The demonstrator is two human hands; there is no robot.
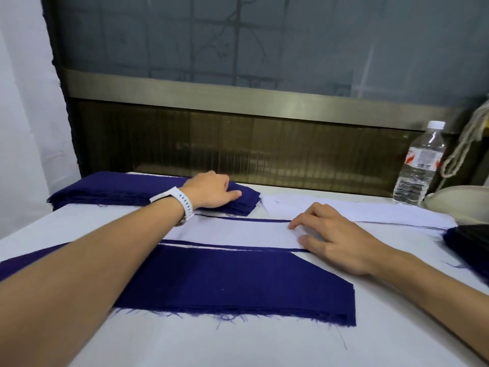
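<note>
Head: navy fabric stack (pixel 119 189), layered, frayed edges.

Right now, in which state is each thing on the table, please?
left hand: grips the end of the navy stack
right hand: spread fingertips press the white strip
navy piece: lies flat, near edge frayed
water bottle: upright, capped
</note>
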